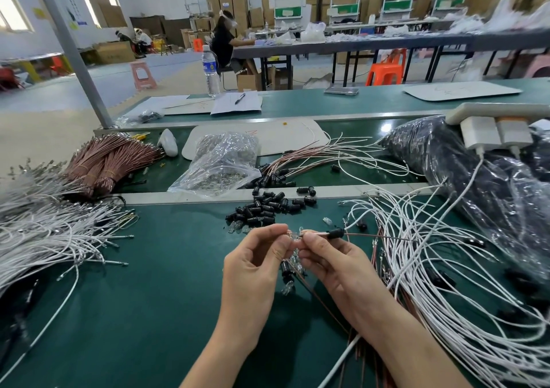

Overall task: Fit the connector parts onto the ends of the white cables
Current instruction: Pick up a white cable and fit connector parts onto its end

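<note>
My left hand (pixel 256 256) and my right hand (pixel 324 256) meet over the green mat at the centre. The left pinches a small clear bulb-like part (pixel 293 234) at its fingertips. The right pinches the end of a white cable (pixel 318 234) that carries a black connector sleeve (pixel 336 232), with a brown wire running off to the right. More clear parts (pixel 290 286) and a black sleeve lie under my hands. A pile of black connector sleeves (pixel 268 206) sits just beyond.
Loose white cables (pixel 446 268) spread at the right, bundled white cables (pixel 44 232) at the left, brown cable bundles (pixel 113 161) behind them. A clear bag of parts (pixel 220 164) and a dark plastic bag (pixel 476 164) lie further back. A water bottle (pixel 210 72) stands far off.
</note>
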`<state>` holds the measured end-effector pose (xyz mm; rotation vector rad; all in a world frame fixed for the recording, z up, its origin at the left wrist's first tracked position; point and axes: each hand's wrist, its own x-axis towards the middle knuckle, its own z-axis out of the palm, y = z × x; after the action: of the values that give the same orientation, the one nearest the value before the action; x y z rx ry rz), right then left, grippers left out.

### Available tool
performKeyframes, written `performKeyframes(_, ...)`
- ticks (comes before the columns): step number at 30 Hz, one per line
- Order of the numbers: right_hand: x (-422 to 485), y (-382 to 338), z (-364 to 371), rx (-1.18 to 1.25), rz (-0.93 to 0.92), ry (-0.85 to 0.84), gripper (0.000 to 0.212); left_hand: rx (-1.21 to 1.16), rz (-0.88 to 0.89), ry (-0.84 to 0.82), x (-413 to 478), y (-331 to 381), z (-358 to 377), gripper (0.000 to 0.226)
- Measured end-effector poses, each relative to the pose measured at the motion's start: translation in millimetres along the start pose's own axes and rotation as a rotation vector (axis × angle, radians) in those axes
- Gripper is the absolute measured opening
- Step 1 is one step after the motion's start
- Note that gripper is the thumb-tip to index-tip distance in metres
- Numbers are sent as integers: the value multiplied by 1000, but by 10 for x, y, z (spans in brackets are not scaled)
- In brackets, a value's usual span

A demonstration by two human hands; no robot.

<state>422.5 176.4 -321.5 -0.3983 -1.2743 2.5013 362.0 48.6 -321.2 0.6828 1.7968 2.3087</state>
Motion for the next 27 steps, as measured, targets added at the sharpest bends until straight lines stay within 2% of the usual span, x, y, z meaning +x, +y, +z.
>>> performKeyframes(20, -31, 1, 30, 25, 5, 23, 13, 64, 48, 55, -43, -11, 24, 14)
performKeyframes(27, -22, 4, 23, 65, 25, 34, 14, 74, 60, 73, -62, -1, 54, 13)
